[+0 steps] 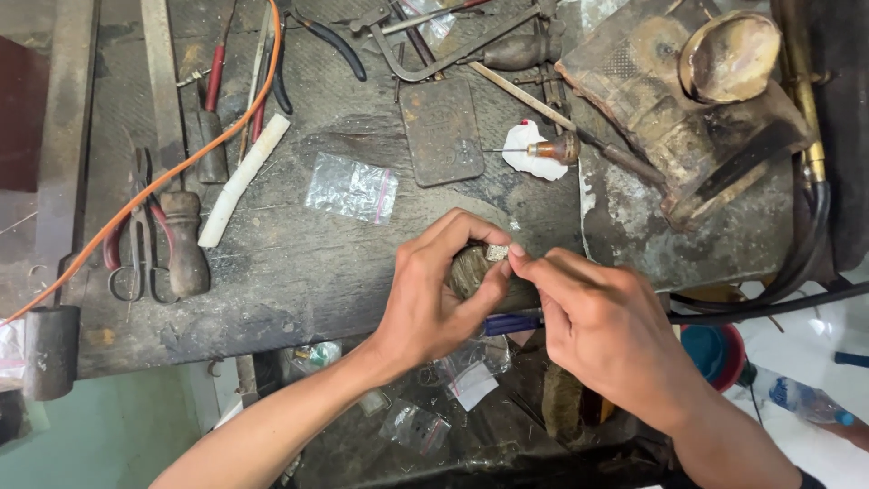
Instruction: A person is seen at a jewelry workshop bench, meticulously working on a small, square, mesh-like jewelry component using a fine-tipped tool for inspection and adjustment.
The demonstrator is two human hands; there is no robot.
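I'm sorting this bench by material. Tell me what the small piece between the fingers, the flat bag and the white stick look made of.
Small piece, pinched by left hand and right hand: likely metal, pale and glinting; too small to be sure.
Flat bag: clear thin plastic, crinkled and shiny, bench showing through.
White stick: matte and smudged, perhaps wax or plastic; unclear.

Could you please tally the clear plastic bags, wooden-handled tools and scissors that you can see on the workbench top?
Clear plastic bags: 1
Wooden-handled tools: 3
Scissors: 1
Total: 5
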